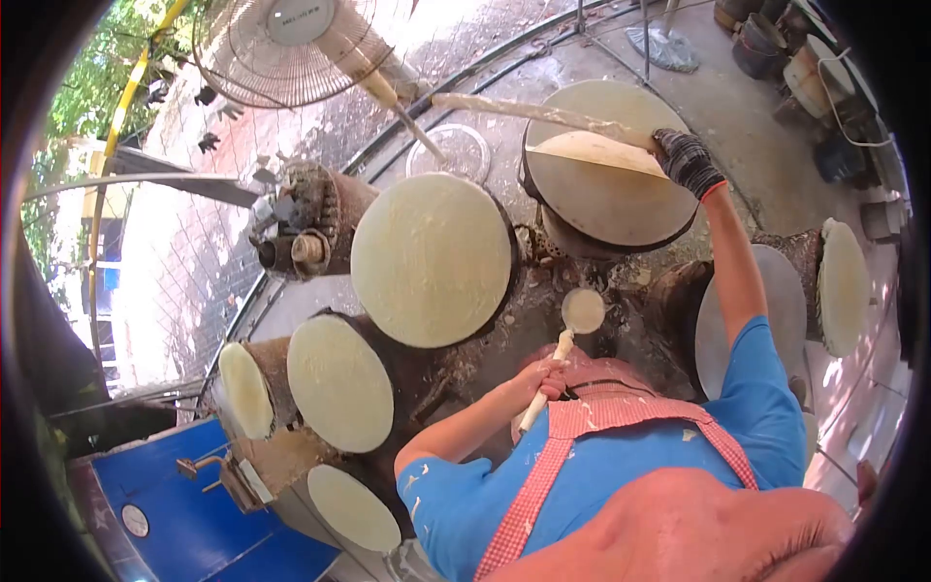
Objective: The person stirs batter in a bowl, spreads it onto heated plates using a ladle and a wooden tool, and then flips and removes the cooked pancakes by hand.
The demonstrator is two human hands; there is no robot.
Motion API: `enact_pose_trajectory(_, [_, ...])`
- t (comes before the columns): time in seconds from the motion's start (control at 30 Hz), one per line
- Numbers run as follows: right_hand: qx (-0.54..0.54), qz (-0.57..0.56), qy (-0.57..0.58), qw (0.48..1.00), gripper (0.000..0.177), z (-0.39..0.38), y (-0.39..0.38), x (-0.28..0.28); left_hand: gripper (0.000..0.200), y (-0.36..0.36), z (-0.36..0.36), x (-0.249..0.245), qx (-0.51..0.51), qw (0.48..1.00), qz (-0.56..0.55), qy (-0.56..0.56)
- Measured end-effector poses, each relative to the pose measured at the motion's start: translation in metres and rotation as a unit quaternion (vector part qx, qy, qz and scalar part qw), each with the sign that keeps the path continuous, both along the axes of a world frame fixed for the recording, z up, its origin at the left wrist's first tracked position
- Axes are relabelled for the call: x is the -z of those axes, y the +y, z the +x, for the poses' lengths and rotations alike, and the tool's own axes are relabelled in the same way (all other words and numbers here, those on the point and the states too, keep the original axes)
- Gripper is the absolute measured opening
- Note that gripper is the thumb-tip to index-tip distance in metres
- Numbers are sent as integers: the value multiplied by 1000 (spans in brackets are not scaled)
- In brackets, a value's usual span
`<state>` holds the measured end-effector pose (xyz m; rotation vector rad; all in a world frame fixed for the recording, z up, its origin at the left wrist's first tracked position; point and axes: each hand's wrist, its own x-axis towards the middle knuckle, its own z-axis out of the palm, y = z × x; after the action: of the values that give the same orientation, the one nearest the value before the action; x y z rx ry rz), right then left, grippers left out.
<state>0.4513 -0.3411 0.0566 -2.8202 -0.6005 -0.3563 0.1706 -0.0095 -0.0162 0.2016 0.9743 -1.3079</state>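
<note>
My right hand [690, 162], in a dark knitted glove, is closed on one end of a long-handled wooden spreader [596, 155] at the far griddle's right side. The spreader's thin curved blade lies across that round griddle [621, 209]; pale batter shows beyond the blade and grey surface nearer me. In front of my chest, my bare left hand [541, 378] is wrapped round the pale handle of a ladle [584, 310]. Its round bowl points away from me, between the griddles. To its left, a large griddle [432, 260] carries a pale batter sheet.
Several more batter-coated griddles stand left, including one griddle [339, 383]; another coated griddle [844, 286] is far right. A grey griddle [752, 315] sits beside my right arm. A fan [301, 44], blue panel [208, 504] and bucket [759, 47] surround the area.
</note>
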Motion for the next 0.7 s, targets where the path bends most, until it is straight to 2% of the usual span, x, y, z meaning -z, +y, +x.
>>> enact_pose_trajectory(0.1, [74, -10, -21, 997, 20, 11, -2, -30, 9, 2, 10, -1, 8, 1000, -11, 0])
enact_pose_trajectory(0.27, [107, -42, -26, 993, 22, 39, -16, -51, 4, 5, 17, 5, 32, 999, -14, -10])
enact_pose_trajectory(0.4, [117, -41, -89, 988, 27, 51, -27, -52, 4, 7, 22, 6, 43, 999, -10, -26])
enact_pose_trajectory(0.47, [184, -51, -5, 982, 35, 45, -21, -72, 4, 7, 24, 5, 50, 998, -15, -23])
enact_pose_trajectory(0.57, [209, -27, -25, 977, 34, 61, -48, -53, 5, 7, 26, 5, 56, 997, -8, -47])
enact_pose_trajectory(0.7, [263, -4, -15, 965, 35, 60, -59, -66, 5, 9, 30, 8, 55, 998, -22, -30])
